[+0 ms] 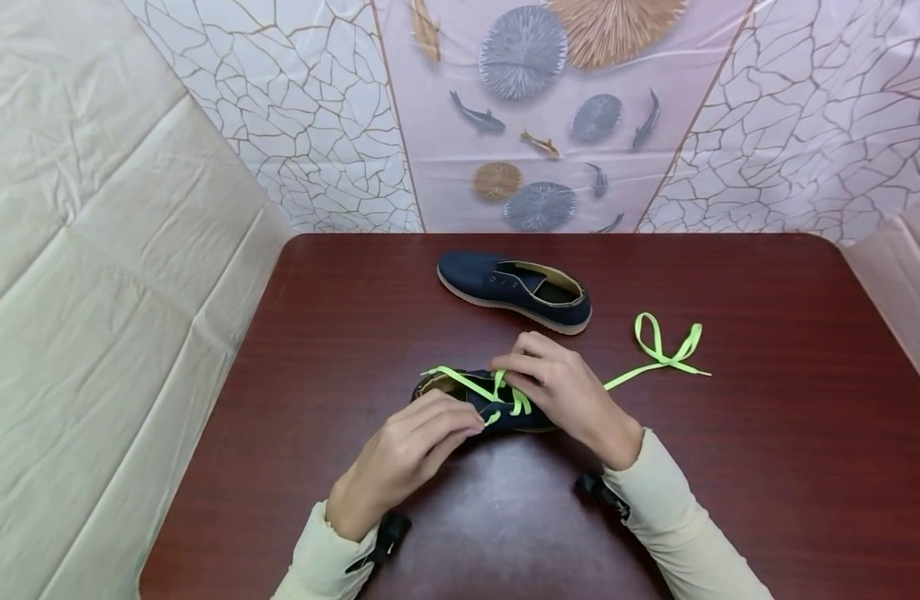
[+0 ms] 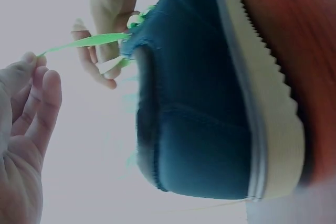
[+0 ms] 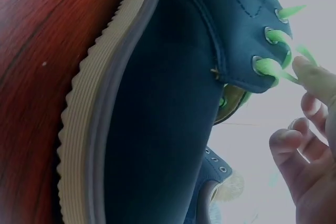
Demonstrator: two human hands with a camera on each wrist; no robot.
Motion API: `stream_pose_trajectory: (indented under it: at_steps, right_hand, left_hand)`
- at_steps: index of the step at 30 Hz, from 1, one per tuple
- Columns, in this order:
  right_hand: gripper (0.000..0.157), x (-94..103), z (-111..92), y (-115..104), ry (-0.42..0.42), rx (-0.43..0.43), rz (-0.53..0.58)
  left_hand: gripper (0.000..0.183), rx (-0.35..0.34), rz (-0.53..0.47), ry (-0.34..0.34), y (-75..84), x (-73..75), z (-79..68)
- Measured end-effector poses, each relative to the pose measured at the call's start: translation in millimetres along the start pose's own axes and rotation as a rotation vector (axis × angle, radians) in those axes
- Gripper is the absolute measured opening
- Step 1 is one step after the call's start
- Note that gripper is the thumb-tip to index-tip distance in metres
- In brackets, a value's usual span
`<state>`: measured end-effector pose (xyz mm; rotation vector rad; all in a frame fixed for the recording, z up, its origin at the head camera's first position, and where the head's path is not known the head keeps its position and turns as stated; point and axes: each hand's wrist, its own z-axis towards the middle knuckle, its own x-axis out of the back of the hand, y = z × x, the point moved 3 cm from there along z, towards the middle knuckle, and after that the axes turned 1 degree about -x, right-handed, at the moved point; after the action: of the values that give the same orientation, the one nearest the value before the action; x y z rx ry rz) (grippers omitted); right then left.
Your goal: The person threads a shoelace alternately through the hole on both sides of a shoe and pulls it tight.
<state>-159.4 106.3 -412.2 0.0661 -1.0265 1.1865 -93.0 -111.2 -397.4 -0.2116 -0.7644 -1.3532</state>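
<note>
Navy shoe (image 2: 205, 103), judged at lacing: green lace (image 2: 102, 40) is pinched by left hand (image 1: 403, 446) and, through glare, seemingly by right hand (image 1: 561, 383); tightening next called for.

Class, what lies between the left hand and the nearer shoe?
In the left wrist view, a strip of green lace, pinched by the left hand, runs to the nearer shoe, with the right hand partly behind it.

A glossy reddish-brown table (image 1: 325, 333) with rounded far corners stands before a gold-veined white hanging (image 1: 317, 108) whose pink central panel (image 1: 441, 167) bears fish (image 1: 478, 117) and discs (image 1: 523, 52), while creased cream cloth (image 1: 77, 292) hangs along the left side
</note>
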Motion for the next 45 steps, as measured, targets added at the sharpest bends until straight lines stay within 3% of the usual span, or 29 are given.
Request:
stream_pose_trajectory:
  at_steps: [7,15,27,31,39,45]
  right_hand:
    - [0.018,-3.5,-3,1,-0.019,0.069,-0.088]
    - [0.021,-2.4,-5,2,-0.123,0.098,-0.093]
    - [0.012,-0.8,-4,-1,-0.175,0.061,-0.147]
    - [0.013,0.6,-4,-1,-0.217,0.031,-0.135]
    - [0.017,7.6,-2,-6,-0.301,-0.058,-0.101]
    - [0.022,17.8,-1,-15,-0.383,-0.114,-0.066]
  left_hand:
    - [0.012,0.003,-0.084,0.068,11.5,8.5,6.8]
    - [0.008,0.033,-0.166,0.14,23.2,22.9,14.1]
    - [0.01,0.043,-0.197,0.1,36.0,29.8,18.8]
    - [0.009,-0.007,-0.214,0.115,43.3,34.8,21.0]
    - [0.009,-0.234,-0.258,0.173,52.6,46.9,29.6]
    - [0.013,-0.248,-0.268,0.047,59.9,41.2,23.7]
